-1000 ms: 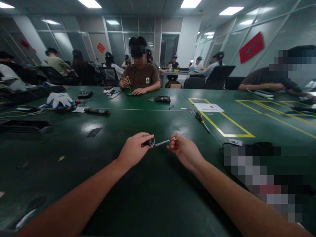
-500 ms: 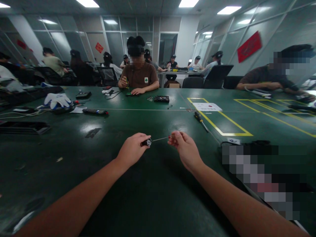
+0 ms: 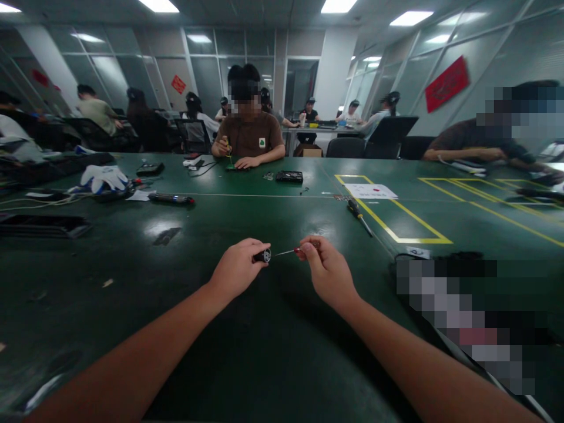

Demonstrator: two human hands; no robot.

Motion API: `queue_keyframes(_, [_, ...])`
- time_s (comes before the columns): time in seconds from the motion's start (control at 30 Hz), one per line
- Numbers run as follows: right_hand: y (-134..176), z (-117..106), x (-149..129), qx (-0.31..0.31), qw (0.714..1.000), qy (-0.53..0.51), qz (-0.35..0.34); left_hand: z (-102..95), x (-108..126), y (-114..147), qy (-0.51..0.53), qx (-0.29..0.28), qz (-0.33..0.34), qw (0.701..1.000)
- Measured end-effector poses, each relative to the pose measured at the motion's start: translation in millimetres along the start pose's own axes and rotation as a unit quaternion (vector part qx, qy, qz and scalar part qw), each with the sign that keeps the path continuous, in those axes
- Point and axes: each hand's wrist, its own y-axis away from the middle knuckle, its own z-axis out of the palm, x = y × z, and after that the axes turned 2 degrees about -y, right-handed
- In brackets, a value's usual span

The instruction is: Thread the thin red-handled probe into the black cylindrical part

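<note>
My left hand [image 3: 238,267] is closed around a small black cylindrical part [image 3: 264,255], whose round, lighter end face points right. Most of its body is hidden by the fingers. Opposite it, my right hand [image 3: 328,267] pinches a thin screwdriver [image 3: 286,252] with a red end near the fingertips. Its slim metal shaft points left toward the round face, with a narrow gap seeming to part the tip from it. Both hands are held above the green table [image 3: 247,364].
A yellow-and-black screwdriver [image 3: 360,217] lies beyond my right hand, near a white paper sheet [image 3: 370,191]. Farther left are a dark pen-shaped tool [image 3: 171,200] and white-blue gloves [image 3: 103,178]. A person [image 3: 249,132] works across the table; another person [image 3: 480,138] sits at the right.
My right hand has shifted its grip on the screwdriver, and the red end now sits farther left and lower. Less shaft shows. The left hand has hardly moved.
</note>
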Motion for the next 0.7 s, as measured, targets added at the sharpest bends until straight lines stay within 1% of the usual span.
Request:
queue_keyframes(0.1, [0.7, -1.6, -3.2, 0.016, 1.0, 0.019, -0.007, 1.0, -2.9, 0.0, 0.003, 0.003, -0.011, 1.0])
queue_keyframes(0.2, [1.2, -1.1, -3.3, 0.021, 1.0, -0.01, -0.004, 1.2, -3.0, 0.4, 0.011, -0.003, -0.018, 1.0])
queue_keyframes(0.33, [3.3, 1.5, -0.6, -0.015, 0.999, -0.035, -0.007, -0.4, 1.6, 1.2, 0.01, -0.014, -0.02, 1.0])
queue_keyframes(0.47, [5.7, 2.9, -0.3, -0.053, 0.999, 0.005, -0.012, -1.8, 5.3, 1.5, 0.001, -0.019, -0.004, 1.0])
queue_keyframes(0.57, [5.8, 2.3, -2.3, -0.05, 0.997, 0.046, -0.022, -1.5, 3.9, 1.8, -0.003, -0.02, -0.001, 1.0])
queue_keyframes(0.7, [4.6, 1.1, -4.5, -0.038, 0.997, 0.062, -0.028, -1.3, -0.2, 1.8, -0.001, -0.022, -0.009, 1.0])
